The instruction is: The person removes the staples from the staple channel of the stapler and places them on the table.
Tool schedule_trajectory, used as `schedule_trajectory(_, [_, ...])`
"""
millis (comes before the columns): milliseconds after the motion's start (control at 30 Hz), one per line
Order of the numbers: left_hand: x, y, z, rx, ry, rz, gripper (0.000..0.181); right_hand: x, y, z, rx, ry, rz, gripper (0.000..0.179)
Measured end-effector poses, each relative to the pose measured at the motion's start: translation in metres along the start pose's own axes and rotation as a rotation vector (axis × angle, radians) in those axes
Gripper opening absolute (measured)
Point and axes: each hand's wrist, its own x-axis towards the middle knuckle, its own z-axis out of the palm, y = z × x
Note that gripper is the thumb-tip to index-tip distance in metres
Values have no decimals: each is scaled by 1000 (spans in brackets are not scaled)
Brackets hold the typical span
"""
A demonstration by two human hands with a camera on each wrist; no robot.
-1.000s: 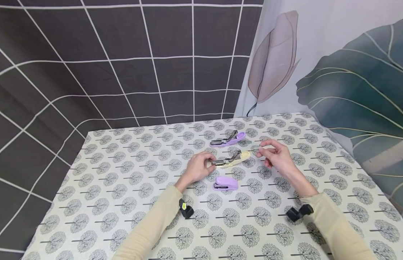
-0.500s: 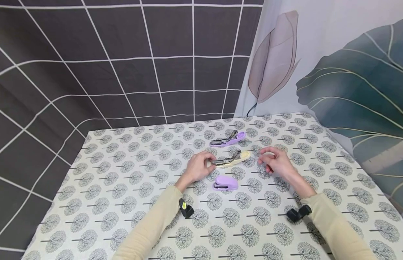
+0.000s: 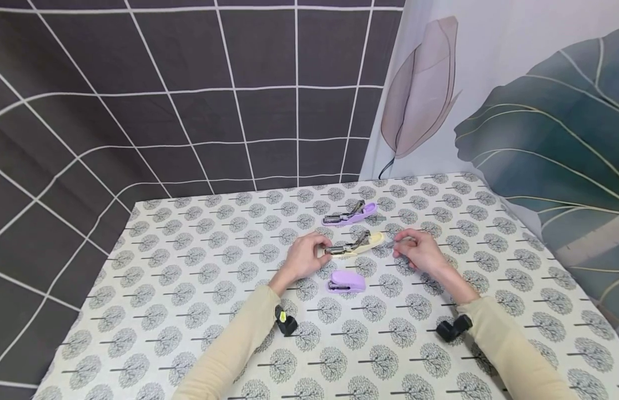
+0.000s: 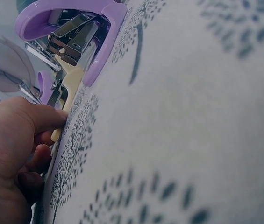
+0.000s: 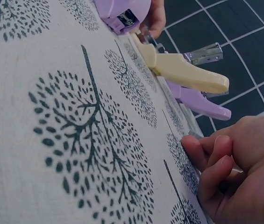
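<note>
A cream stapler (image 3: 359, 246) lies on the patterned cloth with its top cover folded back and its metal magazine exposed. My left hand (image 3: 305, 256) pinches its front end between thumb and fingers; the left wrist view also shows this grip. Just right of the cover, my right hand (image 3: 420, 253) pinches a small grey strip (image 3: 389, 244) that looks like a row of staples, mostly hidden by the fingers. Behind lies an opened purple stapler (image 3: 350, 214); nearer to me sits a closed purple stapler (image 3: 346, 281).
Another small grey strip (image 3: 377, 218) lies beside the far purple stapler. The tree-print cloth (image 3: 189, 311) covers the table. A dark gridded curtain (image 3: 264, 111) hangs behind, and a leaf-printed one (image 3: 549, 128) stands at the right.
My right hand has lowered and shifted slightly left, bringing the strip closer to the cream stapler's cover. My left hand and all the staplers have stayed in place.
</note>
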Motion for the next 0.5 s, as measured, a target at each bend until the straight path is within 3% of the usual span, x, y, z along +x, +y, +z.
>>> schedule_trajectory(500, [0, 0, 0, 5, -4, -6, 26, 0, -5, 2, -118, 8, -24, 23])
